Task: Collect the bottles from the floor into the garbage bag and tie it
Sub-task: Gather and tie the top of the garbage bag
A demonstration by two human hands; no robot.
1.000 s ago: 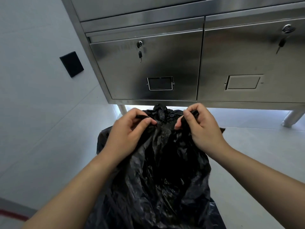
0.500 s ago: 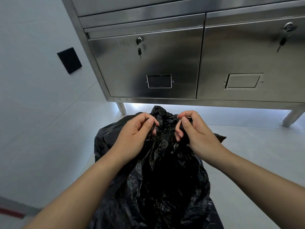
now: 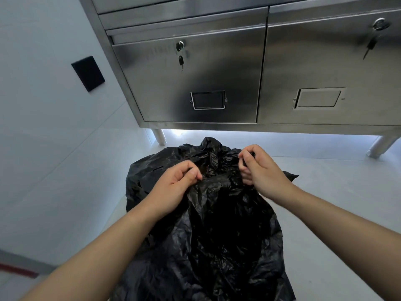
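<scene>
Two bare hands are all I have on the black garbage bag [image 3: 212, 235], which stands on the pale floor [image 3: 336, 192] directly below the head camera and fills the lower middle of my view. My left hand [image 3: 173, 185] is closed on a fold of plastic near the bag's top, thumb and fingertips pinched together on the film. My right hand [image 3: 260, 170] sits a little higher and farther away, curled into a loose fist around another gathered bunch of the rim, with a strand of black plastic showing between its knuckles. Between the two hands the bag's mouth is crumpled into a bunched ridge; I cannot tell whether a knot is formed there. The bag's sides bulge, but the film is opaque and I see nothing of its contents. Just beyond the bag stands a stainless steel cabinet [image 3: 195, 83] on short legs, with a key [image 3: 180, 61] hanging from the lock of its left door. A black wall plate [image 3: 88, 73] sits on the wall to the left.
</scene>
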